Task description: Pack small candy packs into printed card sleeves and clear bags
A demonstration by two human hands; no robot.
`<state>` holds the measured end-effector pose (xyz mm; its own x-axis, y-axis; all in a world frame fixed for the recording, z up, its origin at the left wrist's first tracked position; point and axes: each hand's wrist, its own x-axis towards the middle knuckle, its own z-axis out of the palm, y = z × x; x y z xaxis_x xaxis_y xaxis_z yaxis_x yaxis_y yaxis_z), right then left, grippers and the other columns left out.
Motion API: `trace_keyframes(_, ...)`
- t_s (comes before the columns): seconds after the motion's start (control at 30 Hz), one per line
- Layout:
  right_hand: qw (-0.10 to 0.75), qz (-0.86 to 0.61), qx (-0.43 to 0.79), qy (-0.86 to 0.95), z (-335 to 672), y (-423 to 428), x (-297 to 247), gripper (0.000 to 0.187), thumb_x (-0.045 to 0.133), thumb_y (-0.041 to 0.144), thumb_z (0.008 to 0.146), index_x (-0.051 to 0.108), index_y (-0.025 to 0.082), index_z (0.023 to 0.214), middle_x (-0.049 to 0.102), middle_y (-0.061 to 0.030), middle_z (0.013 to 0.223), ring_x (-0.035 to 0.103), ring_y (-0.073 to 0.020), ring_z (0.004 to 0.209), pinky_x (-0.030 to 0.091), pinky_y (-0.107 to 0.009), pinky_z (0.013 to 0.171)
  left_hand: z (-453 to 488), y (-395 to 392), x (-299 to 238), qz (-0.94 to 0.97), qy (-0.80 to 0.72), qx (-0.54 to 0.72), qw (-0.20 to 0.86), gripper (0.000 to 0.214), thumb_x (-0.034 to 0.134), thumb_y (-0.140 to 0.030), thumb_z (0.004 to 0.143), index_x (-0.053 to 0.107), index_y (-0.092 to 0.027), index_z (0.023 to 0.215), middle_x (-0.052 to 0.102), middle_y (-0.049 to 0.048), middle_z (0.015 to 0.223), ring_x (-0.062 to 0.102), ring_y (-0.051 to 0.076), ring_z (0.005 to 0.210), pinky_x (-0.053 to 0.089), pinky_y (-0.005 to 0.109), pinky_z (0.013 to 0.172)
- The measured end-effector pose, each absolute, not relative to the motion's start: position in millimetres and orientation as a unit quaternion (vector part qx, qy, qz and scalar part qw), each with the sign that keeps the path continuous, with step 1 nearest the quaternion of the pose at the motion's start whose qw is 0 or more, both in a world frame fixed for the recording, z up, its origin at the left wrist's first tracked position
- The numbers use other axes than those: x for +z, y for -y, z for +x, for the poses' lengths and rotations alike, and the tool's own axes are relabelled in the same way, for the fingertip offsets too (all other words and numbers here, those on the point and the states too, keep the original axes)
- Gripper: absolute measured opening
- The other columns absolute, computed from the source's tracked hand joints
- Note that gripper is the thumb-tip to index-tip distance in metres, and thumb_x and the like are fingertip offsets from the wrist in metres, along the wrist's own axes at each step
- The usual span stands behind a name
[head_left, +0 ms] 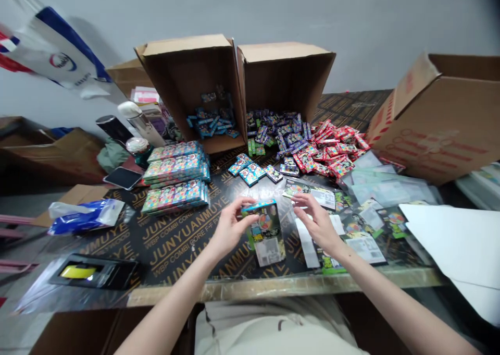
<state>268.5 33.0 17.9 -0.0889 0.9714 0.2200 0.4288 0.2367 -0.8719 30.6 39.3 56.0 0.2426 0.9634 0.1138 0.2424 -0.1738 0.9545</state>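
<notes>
Head view: the left hand (234, 224) pinches the printed pouch (267, 237) by its upper side, over the dark tabletop (172, 248); the right hand (318, 222), fingers apart, is empty beside it. A light, level pinch should avoid creasing. Counted: 1 held pouch, 2 adjoining cartons (183, 45), 1 phone (123, 178); red packets (339, 146) defy counting

Stacked packs (175, 183) left of the package (267, 235), flat packaging (365, 248) right, cartons (289, 52) behind
</notes>
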Motion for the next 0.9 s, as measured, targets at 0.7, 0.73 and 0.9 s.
trace_keyframes(0.7, 0.416, -0.465, 0.307, 0.719, 247.5, -25.7, 79.5, 0.021, 0.051, 0.027, 0.086, 0.057, 0.021, 0.105, 0.065, -0.0043, 0.096, 0.060, -0.0174, 0.091, 0.044, -0.031, 0.083, 39.6, -19.5, 59.9, 0.800, -0.369, 0.409, 0.237, 0.018, 0.058, -0.013, 0.078, 0.068, -0.019, 0.092, 0.062, 0.0059, 0.085, 0.058, 0.013, 0.074, 0.047, 0.026, 0.067)
trace_keyframes(0.73, 0.412, -0.472, 0.302, 0.718, 246.5, -31.5, 85.5, 0.016, 0.053, 0.029, 0.084, 0.059, 0.020, 0.097, 0.064, -0.0044, 0.095, 0.059, -0.0180, 0.092, 0.042, -0.032, 0.083, 39.3, -19.9, 61.0, 0.793, -0.375, 0.412, 0.246, 0.018, 0.058, -0.012, 0.078, 0.068, -0.019, 0.090, 0.062, 0.0056, 0.084, 0.059, 0.014, 0.074, 0.048, 0.026, 0.067)
trace_keyframes(0.9, 0.283, -0.406, 0.406, 0.768, 232.4, -53.2, 101.1, 0.018, 0.056, 0.033, 0.080, 0.058, 0.017, 0.071, 0.061, -0.0008, 0.077, 0.055, -0.0157, 0.079, 0.040, -0.028, 0.072, 41.6, -21.5, 68.9, 0.730, -0.428, 0.440, 0.303, 0.003, 0.065, -0.014, 0.070, 0.067, -0.017, 0.070, 0.067, 0.0053, 0.076, 0.063, 0.016, 0.070, 0.050, 0.027, 0.066)
